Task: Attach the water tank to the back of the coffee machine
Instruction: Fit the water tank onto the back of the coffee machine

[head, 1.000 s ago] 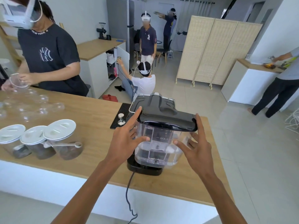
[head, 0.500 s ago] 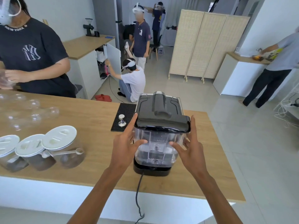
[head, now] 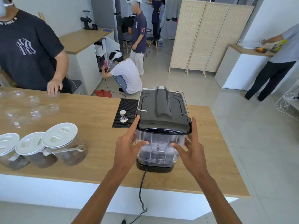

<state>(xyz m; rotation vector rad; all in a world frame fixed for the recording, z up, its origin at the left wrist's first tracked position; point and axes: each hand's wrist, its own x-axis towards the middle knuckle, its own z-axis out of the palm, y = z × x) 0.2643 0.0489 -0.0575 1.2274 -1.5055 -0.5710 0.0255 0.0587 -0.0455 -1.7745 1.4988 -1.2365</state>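
The black coffee machine [head: 163,105] stands on the wooden counter [head: 90,120] with its back toward me. A clear plastic water tank [head: 159,148] with a glossy black lid sits upright against that back, its foot on the machine's black base. My left hand [head: 127,146] presses the tank's left side, thumb on its front face, index finger up along the lid edge. My right hand [head: 191,147] mirrors it on the tank's right side. A black power cord [head: 141,189] drops from the base over the counter's near edge.
A black tamping mat [head: 127,105] with a metal tamper [head: 123,116] lies left of the machine. Three white-lidded jars [head: 61,143] stand at near left, clear cups [head: 32,110] beyond them. A person in a dark shirt [head: 30,50] leans on the counter's far side; others stand farther back.
The tank has gone from tilted and slightly raised to upright against the machine's back. Both hands stayed on its sides. The person across the counter put a hand on the counter.
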